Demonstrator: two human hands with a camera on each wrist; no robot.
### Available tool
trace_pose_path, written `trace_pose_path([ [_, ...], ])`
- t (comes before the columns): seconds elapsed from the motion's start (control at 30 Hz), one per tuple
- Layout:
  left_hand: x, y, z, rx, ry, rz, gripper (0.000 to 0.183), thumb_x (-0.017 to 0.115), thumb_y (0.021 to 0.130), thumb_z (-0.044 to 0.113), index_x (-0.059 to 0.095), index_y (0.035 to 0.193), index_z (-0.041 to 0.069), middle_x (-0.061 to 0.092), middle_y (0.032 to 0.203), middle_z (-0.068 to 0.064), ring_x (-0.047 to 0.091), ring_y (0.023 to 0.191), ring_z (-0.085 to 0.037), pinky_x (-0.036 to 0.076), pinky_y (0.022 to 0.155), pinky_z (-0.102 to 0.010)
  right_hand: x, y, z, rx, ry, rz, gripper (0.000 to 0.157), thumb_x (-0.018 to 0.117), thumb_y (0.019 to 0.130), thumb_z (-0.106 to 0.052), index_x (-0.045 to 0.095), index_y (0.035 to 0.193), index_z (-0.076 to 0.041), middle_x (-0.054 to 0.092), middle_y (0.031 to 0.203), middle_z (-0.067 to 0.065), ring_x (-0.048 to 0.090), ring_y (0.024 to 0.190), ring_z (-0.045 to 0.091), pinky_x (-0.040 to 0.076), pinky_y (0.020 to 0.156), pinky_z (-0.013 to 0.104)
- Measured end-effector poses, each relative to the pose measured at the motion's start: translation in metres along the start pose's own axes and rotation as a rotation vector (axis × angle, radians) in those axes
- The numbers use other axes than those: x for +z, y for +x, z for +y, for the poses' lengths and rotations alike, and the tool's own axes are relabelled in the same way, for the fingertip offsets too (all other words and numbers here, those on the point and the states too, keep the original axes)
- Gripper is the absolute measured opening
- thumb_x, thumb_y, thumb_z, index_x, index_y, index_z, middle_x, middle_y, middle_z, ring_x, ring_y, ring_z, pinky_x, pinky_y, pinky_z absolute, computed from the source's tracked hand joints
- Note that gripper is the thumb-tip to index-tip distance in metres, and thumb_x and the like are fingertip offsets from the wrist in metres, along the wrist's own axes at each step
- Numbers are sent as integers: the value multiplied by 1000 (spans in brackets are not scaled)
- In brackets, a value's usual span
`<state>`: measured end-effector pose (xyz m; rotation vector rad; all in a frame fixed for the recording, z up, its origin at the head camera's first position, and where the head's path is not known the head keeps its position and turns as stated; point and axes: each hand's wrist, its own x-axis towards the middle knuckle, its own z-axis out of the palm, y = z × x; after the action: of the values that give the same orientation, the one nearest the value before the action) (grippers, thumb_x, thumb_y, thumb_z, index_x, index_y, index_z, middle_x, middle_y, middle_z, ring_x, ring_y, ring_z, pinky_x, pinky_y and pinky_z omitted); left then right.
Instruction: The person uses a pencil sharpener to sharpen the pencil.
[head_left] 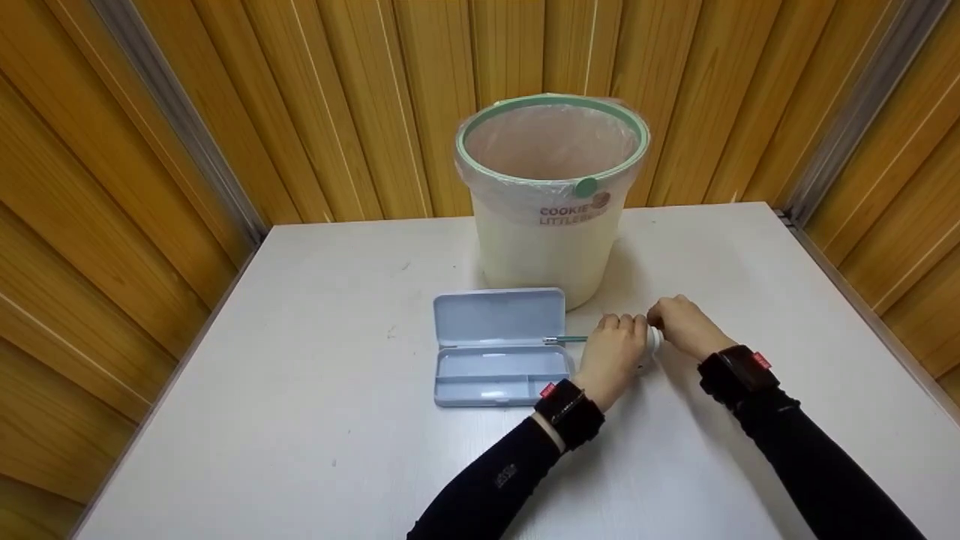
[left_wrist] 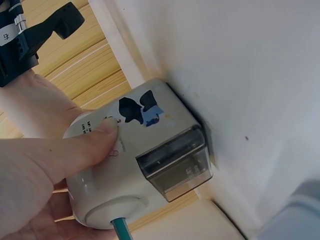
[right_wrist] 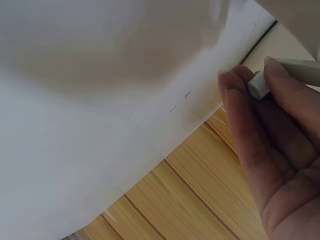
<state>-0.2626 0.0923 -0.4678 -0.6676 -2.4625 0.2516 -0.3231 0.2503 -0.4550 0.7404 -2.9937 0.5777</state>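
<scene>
A white crank pencil sharpener (left_wrist: 120, 182) with a dark picture on its side and a clear shavings drawer (left_wrist: 182, 172) stands on the table. My left hand (head_left: 615, 352) grips its body from above, the thumb across the printed side in the left wrist view. A green pencil (head_left: 573, 340) sticks out of the sharpener's front, pointing left. At the sharpener's right end, my right hand (head_left: 686, 328) pinches the white crank knob (right_wrist: 257, 87) between thumb and fingers. In the head view my left hand hides most of the sharpener.
A light blue pencil case (head_left: 499, 321) lies with its lid raised, just left of my left hand; the pencil's end overlaps it. Behind stands a cream bin (head_left: 540, 259) with a green rim and plastic liner. Wood-patterned walls (head_left: 360, 112) enclose the white table (head_left: 300, 360).
</scene>
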Motion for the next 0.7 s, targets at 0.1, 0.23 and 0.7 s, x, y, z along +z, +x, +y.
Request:
trace_pose_path([
  [0.1, 0, 1, 1, -7, -1, -22, 26, 63, 90, 22, 63, 116, 15, 70, 100, 6, 64, 89, -10, 53, 85, -19, 1, 0, 3, -14, 13, -24, 18, 59, 74, 13, 68, 68, -1, 59, 62, 3, 45, 63, 16, 37, 61, 27],
  [0.23, -2, 2, 3, -14, 14, -62, 27, 63, 91, 27, 62, 116, 16, 70, 100, 6, 64, 91, -9, 52, 84, -18, 3, -1, 4, -15, 20, -22, 15, 62, 73, 11, 70, 69, -1, 62, 65, 5, 46, 63, 16, 37, 63, 28],
  [0.7, 1, 1, 2, -29, 37, -25, 24, 64, 88, 26, 64, 111, 17, 69, 94, 7, 62, 84, -6, 52, 77, -17, 9, -12, -1, -51, 29, 9, 16, 62, 66, 12, 61, 61, -3, 58, 59, 2, 43, 56, 12, 36, 55, 24],
])
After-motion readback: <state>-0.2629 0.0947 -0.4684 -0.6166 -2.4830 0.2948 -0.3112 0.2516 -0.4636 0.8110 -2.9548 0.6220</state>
